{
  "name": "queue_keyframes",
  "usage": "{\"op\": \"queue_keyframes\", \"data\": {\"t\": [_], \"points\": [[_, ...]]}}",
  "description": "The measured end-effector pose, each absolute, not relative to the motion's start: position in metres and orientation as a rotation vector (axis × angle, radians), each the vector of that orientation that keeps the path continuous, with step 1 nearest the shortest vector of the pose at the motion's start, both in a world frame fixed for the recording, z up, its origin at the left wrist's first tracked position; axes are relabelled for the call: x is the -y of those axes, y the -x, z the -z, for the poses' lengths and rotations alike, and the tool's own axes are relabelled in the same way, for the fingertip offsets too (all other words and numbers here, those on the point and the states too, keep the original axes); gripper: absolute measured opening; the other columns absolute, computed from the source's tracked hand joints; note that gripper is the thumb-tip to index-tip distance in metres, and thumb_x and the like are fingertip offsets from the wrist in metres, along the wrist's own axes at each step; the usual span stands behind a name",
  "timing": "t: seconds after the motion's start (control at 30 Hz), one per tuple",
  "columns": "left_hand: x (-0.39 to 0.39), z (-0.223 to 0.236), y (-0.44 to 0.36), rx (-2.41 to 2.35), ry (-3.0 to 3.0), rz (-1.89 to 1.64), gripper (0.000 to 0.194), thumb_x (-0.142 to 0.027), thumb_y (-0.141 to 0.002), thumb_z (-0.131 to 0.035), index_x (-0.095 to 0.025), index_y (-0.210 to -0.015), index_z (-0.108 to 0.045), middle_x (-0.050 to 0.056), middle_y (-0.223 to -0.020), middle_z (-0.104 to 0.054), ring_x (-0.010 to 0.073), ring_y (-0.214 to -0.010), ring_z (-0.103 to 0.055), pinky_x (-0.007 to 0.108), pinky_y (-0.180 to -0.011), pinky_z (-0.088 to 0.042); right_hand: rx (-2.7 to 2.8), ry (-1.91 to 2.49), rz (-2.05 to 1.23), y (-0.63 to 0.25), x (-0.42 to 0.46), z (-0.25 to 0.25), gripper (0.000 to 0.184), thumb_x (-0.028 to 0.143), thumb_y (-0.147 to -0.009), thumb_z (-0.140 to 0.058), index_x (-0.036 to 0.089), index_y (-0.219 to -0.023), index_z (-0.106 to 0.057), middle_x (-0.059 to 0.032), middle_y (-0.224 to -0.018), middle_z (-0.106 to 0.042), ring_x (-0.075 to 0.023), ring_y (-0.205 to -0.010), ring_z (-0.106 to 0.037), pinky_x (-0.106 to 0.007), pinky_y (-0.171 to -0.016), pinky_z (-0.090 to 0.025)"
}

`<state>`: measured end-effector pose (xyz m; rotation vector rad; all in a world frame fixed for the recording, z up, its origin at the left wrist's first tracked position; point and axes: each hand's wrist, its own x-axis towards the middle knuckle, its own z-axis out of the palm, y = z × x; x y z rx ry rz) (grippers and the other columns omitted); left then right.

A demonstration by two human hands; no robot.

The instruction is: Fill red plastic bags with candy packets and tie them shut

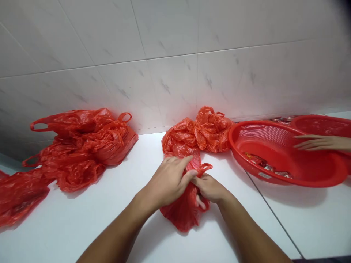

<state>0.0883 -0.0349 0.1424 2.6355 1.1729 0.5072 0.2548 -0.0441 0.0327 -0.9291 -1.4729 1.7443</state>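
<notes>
A red plastic bag (178, 212) hangs bunched between my hands above the white tabletop, its handle loop sticking up beside my right fingers. My right hand (210, 188) is closed around the gathered top of the bag. Across it lies my left hand (171, 179), thumb toward the right hand and fingers reaching over the plastic; parts of its fingers are hidden. Just behind my hands, two crumpled red plastic bags (212, 129) rest against the wall. What the bag contains, if anything, is hidden.
At the right stands a red plastic basket (263, 128) with several small wrapped packets (259, 160) inside. Another person's hand (315, 142) reaches over it. A second red basket (323, 122) is behind. Heaped red bags (90, 142) lie at the left, below a tiled wall (164, 36).
</notes>
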Motion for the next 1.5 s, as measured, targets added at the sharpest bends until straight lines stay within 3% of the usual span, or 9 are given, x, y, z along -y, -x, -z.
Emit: {"op": "queue_keyframes", "data": {"t": [0.1,0.27,0.5,0.67,0.77,0.9,1.03,1.23,1.5], "points": [[0.027,-0.135,-0.072,-1.229,-2.623,-0.385,0.041,-0.042,-0.108,-0.046,-0.022,-0.079,-0.067,0.0,-0.068,-0.063,0.019,-0.065,-0.056,0.035,-0.075,-0.046,1.331,1.014,-1.881,-0.257,0.042,-0.034,0.079,0.092,-0.09,-0.044,0.019,-0.064,-0.058,-0.003,-0.041,-0.059,-0.0101,-0.029,-0.048,-0.021,-0.034,-0.026],[0.049,-0.137,-0.063,-1.254,-2.453,-0.505,0.044,-0.04,-0.105,-0.056,-0.021,-0.066,-0.054,-0.003,-0.059,-0.054,0.0135,-0.054,-0.045,0.029,-0.058,-0.031,1.253,1.035,-1.894,-0.26,0.039,-0.033,0.083,0.092,-0.089,-0.045,0.016,-0.061,-0.062,-0.0012,-0.038,-0.053,-0.0092,-0.027,-0.042,-0.021,-0.032,-0.025],[0.096,-0.116,-0.073,-0.861,-2.228,-0.689,0.026,-0.048,-0.1,-0.066,-0.024,-0.095,-0.074,0.008,-0.103,-0.069,0.0229,-0.097,-0.066,0.034,-0.087,-0.053,1.234,0.561,-1.895,-0.27,0.037,-0.033,0.044,0.056,-0.088,-0.082,0.014,-0.079,-0.072,0.0041,-0.054,-0.06,-0.0046,-0.042,-0.044,-0.016,-0.042,-0.027],[0.072,-0.089,-0.072,-0.999,-2.009,-0.758,0.109,-0.053,-0.055,-0.103,-0.03,-0.148,-0.05,0.016,-0.154,-0.052,0.0383,-0.137,-0.056,0.051,-0.111,-0.051,1.477,0.557,-1.799,-0.282,0.039,-0.043,0.025,0.036,-0.085,-0.088,0.015,-0.094,-0.081,0.0006,-0.068,-0.069,-0.01,-0.056,-0.06,-0.02,-0.054,-0.047],[0.056,-0.081,-0.072,-1.008,-1.943,-0.56,0.074,-0.028,-0.078,-0.087,-0.03,-0.144,-0.055,0.009,-0.134,-0.07,0.0297,-0.117,-0.069,0.044,-0.101,-0.055,1.64,0.55,-1.681,-0.285,0.041,-0.051,0.019,0.034,-0.088,-0.083,0.016,-0.096,-0.081,-0.0026,-0.078,-0.074,-0.0159,-0.07,-0.069,-0.028,-0.068,-0.056],[0.046,-0.079,-0.066,-1.098,-1.832,-0.554,0.027,-0.029,-0.088,-0.072,-0.023,-0.114,-0.071,0.005,-0.109,-0.077,0.0263,-0.1,-0.072,0.039,-0.093,-0.056,1.784,0.718,-1.163,-0.279,0.039,-0.051,0.009,0.023,-0.093,-0.073,0.021,-0.098,-0.079,-0.0049,-0.097,-0.078,-0.0203,-0.088,-0.073,-0.033,-0.083,-0.056],[0.04,-0.079,-0.054,-0.993,-1.647,-0.572,0.04,-0.044,-0.087,-0.078,-0.021,-0.119,-0.071,0.004,-0.095,-0.075,0.0221,-0.083,-0.068,0.034,-0.078,-0.055,1.857,0.785,-0.583,-0.264,0.037,-0.039,0.013,0.023,-0.098,-0.064,0.024,-0.1,-0.077,-0.0067,-0.098,-0.075,-0.0208,-0.086,-0.07,-0.034,-0.079,-0.056],[0.035,-0.078,-0.05,-0.99,-1.386,-0.533,0.068,-0.078,-0.098,-0.043,-0.019,-0.118,-0.069,-0.004,-0.06,-0.054,0.0121,-0.05,-0.043,0.024,-0.05,-0.032,1.791,0.695,-0.262,-0.246,0.042,-0.03,0.03,0.018,-0.105,-0.05,0.024,-0.091,-0.075,-0.0103,-0.106,-0.077,-0.0215,-0.092,-0.073,-0.035,-0.078,-0.059],[0.02,-0.09,-0.044,-0.966,-1.609,-0.645,0.048,-0.062,-0.093,-0.069,-0.019,-0.073,-0.057,-0.002,-0.072,-0.056,0.0134,-0.067,-0.051,0.026,-0.066,-0.044,1.698,0.669,-0.394,-0.246,0.045,-0.026,0.02,0.03,-0.104,-0.063,0.028,-0.105,-0.083,-0.0094,-0.112,-0.08,-0.0231,-0.097,-0.076,-0.038,-0.082,-0.064]]}}
